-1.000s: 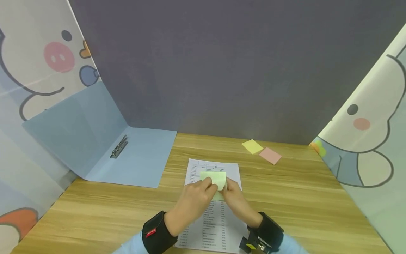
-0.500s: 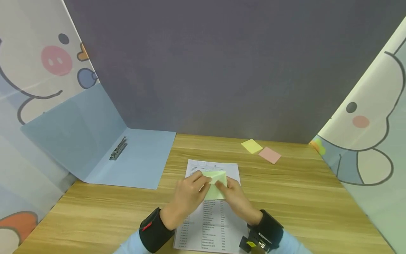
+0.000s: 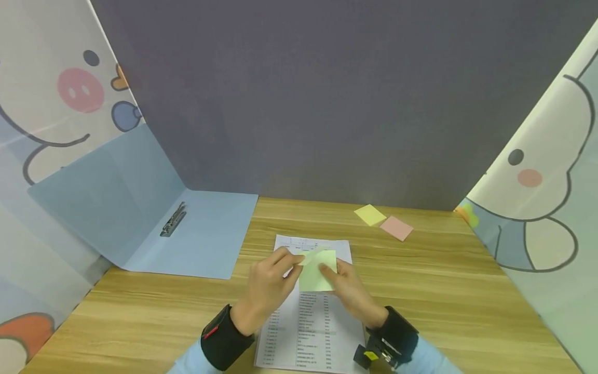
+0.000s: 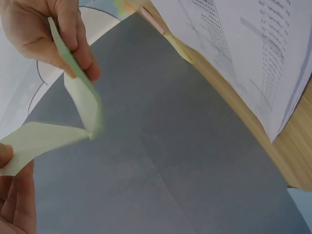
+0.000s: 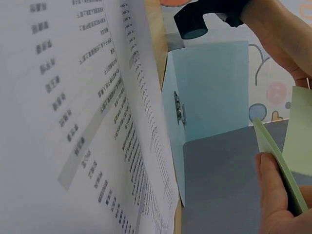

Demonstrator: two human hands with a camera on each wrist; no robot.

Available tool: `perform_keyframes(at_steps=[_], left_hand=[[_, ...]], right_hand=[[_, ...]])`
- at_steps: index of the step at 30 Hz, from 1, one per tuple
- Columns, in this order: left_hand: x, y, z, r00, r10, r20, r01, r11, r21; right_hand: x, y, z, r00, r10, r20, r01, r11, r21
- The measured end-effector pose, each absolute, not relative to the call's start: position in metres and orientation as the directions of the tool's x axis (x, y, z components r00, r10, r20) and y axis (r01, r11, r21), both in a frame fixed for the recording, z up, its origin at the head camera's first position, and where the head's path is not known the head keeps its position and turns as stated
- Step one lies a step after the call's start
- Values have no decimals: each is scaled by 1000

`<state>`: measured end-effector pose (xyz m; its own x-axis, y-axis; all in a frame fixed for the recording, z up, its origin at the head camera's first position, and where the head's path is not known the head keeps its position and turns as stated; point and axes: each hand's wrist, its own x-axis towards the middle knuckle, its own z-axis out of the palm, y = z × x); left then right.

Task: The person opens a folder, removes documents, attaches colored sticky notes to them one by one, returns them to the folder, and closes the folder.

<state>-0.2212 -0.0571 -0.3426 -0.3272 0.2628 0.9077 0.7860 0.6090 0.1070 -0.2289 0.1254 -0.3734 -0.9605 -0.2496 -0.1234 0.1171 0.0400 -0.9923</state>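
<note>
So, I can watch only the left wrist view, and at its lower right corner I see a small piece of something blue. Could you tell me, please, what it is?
Observer: By its colour and place, it is the light blue folder; the head view shows it open, with one side raised.
Operator: Thank you. Is there something fixed inside?
Observer: Yes, the head view shows a metal clip near the fold.
Operator: And the green pad, is it held over the printed papers or beside them?
Observer: Over them; in the head view it covers part of the print.
</note>
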Motion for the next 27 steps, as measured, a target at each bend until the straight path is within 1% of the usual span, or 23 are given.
perform_keyframes(at_steps=[3,6,9,12,14,16,19,23,27], left_hand=[[-221,-58,-339,-310,258,915,784,614,92],[-220,-59,-337,-310,268,912,775,627,79],[-219,-61,-338,-299,295,908,768,638,45],[-218,-63,-340,-291,323,901,768,640,19],[-217,-65,-342,-311,339,888,767,641,24],[-216,-67,-343,-331,350,876,763,646,30],[-215,-69,-344,-337,371,865,763,646,21],[-215,-69,-346,-322,387,864,779,627,10],[-216,-69,-348,-326,387,863,782,623,17]], right_hand=[[-231,129,-377,-955,-266,-133,123,53,-991],[-234,141,-382,-952,-272,-141,119,97,-988],[-241,162,-384,-967,-192,-170,131,197,-971],[-252,191,-382,-984,-52,-171,143,351,-925],[-262,212,-381,-987,0,-160,144,438,-888],[-270,233,-381,-988,12,-156,141,503,-852],[-277,259,-384,-987,-16,-162,130,527,-840],[-277,286,-388,-986,-33,-162,117,555,-824],[-276,305,-388,-982,12,-187,154,624,-766]])
